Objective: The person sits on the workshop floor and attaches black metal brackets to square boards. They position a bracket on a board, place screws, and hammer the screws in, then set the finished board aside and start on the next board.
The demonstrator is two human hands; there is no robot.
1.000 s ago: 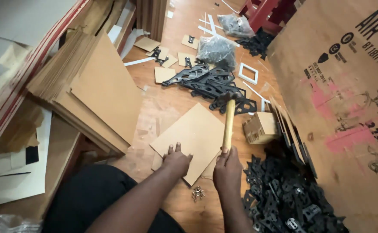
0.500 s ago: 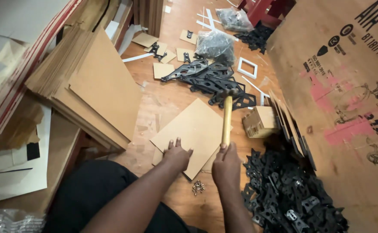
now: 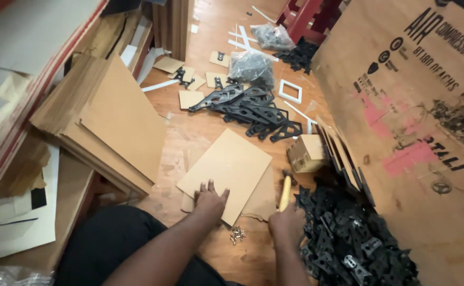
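Observation:
My left hand (image 3: 210, 200) presses flat on the near corner of a brown board panel (image 3: 226, 167) lying on the wooden floor. My right hand (image 3: 287, 222) grips the wooden handle of a hammer (image 3: 285, 189), whose head is low, close to the panel's right edge. A small cluster of silver screws (image 3: 236, 234) lies on the floor between my hands. Black metal brackets (image 3: 348, 238) are heaped just right of my right hand.
A stack of brown panels (image 3: 110, 116) leans at the left. More black triangular brackets (image 3: 253, 111), a small cardboard box (image 3: 306, 152), plastic bags of parts (image 3: 250, 66) and white strips lie ahead. A large printed cardboard carton (image 3: 417, 122) stands on the right.
The hammer has swung down from upright over the panel to low beside its right edge. My left hand stays on the panel.

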